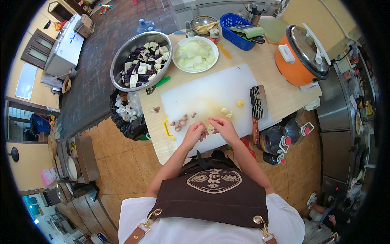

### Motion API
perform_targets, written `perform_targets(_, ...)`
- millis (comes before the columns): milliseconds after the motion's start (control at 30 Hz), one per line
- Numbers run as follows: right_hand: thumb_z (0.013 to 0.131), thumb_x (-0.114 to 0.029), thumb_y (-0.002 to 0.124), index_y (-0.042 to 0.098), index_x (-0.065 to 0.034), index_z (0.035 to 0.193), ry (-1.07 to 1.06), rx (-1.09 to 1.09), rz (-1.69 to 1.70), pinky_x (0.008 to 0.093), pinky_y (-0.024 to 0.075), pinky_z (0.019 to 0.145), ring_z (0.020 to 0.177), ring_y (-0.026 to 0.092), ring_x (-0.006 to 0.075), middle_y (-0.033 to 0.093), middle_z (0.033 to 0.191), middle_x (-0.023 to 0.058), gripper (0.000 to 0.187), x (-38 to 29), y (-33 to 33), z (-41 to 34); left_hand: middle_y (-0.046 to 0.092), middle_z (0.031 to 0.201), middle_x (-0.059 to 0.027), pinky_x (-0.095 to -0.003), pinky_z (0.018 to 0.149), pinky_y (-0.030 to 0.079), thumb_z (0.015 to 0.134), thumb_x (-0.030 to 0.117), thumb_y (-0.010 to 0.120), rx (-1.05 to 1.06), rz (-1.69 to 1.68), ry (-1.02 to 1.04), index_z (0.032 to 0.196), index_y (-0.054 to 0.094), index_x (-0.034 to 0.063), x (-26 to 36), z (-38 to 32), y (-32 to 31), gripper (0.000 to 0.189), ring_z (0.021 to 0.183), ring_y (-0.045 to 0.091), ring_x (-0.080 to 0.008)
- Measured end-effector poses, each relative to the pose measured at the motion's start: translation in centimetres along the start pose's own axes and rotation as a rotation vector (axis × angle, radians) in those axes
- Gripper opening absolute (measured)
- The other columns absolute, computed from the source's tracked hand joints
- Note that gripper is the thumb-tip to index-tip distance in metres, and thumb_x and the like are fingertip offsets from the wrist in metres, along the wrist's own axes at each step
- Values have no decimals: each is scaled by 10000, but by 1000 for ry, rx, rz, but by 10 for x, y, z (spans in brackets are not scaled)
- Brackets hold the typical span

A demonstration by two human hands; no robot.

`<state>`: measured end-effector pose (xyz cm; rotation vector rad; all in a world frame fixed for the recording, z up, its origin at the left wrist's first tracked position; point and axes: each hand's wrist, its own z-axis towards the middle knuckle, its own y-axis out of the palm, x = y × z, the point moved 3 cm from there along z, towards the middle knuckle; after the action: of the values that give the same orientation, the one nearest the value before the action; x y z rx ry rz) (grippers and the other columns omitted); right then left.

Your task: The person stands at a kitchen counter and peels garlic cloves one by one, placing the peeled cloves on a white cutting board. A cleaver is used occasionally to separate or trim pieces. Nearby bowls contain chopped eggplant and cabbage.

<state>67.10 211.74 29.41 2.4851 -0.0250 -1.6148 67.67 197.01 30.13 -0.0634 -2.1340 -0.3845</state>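
My left hand (pixel 195 134) is curled over the near part of the white cutting board (pixel 195 94), with a purplish bit that looks like garlic skin in its fingers. Close beside it, my right hand (pixel 225 129) pinches a pale garlic clove (pixel 210 127), partly covered by the fingertips. Unpeeled garlic cloves (pixel 182 122) lie in a small cluster left of my hands. Beyond my right hand are peeled cloves (pixel 224 110) and a yellowish piece (pixel 240 103). A cleaver (pixel 257 103) rests on the board's right side, its wooden handle pointing towards me.
Behind the board stand a steel bowl of cut eggplant (pixel 143 68) and a plate of pale green slices (pixel 195 55). A blue basket (pixel 233 23) and an orange cooker (pixel 291 65) occupy the table's far right. Large bottles (pixel 274 138) stand on the floor; another person (pixel 330 218) is at lower right.
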Motion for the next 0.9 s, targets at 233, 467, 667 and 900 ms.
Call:
perform_targets(233, 799, -109, 600, 624, 10, 906, -67, -14, -90, 215, 461, 581, 676, 541, 79, 604, 783, 28, 162, -19, 8, -6, 597, 715, -22, -176, 423, 365, 817, 143, 519, 47, 217, 102, 835, 551, 38, 10, -12, -3, 111, 563, 517, -56)
perform_targets(467, 764, -107, 635, 602, 49, 936, -108, -114, -112, 216, 468, 616, 688, 570, 105, 621, 798, 74, 234, -30, 16, -12, 612, 709, -25, -174, 413, 367, 804, 131, 524, 94, 237, 165, 849, 585, 17, 17, -17, -7, 136, 565, 522, -53)
perform_targets(667, 786, -90, 608, 589, 52, 976, -23, -214, 31, 219, 473, 657, 723, 574, 107, 617, 831, 79, 238, -38, 17, -14, 604, 675, -49, -173, 418, 367, 783, 90, 513, 110, 122, 72, 805, 578, 5, 26, -23, -8, 109, 533, 510, -70)
perform_targets(900, 847, -89, 536, 561, 22, 993, 177, -318, 730, 243, 488, 697, 748, 579, 134, 598, 865, 78, 185, -19, 24, -8, 552, 648, -54, -193, 432, 371, 773, 69, 488, 49, -508, -80, 776, 512, 38, 22, -22, -1, 40, 528, 491, -101)
